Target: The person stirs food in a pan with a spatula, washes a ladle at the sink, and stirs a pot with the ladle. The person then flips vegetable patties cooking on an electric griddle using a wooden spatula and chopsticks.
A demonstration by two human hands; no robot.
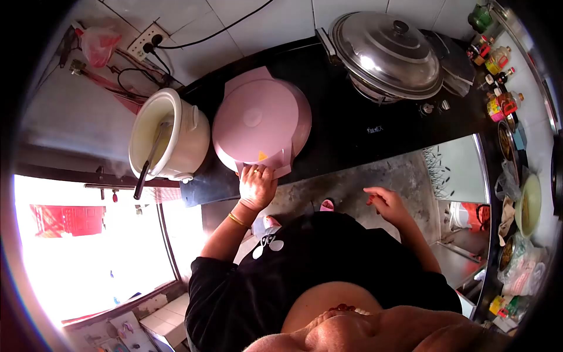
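Observation:
A round pink electric baking pan sits on the black counter with its lid down. At its front edge, my left hand has its fingers curled over the pink handle; the fingertips are partly hidden there. My right hand hangs in the air in front of the counter, above the floor, holding nothing, its fingers loosely apart. To the left of the pan stands a cream-coloured pot without a lid, and a dark-handled ladle leans in it.
A large lidded steel wok rests on the stove at the back right. Several bottles and a pale green bowl line the right side. A wall socket with plugged cords is behind the pot. A bright window is at left.

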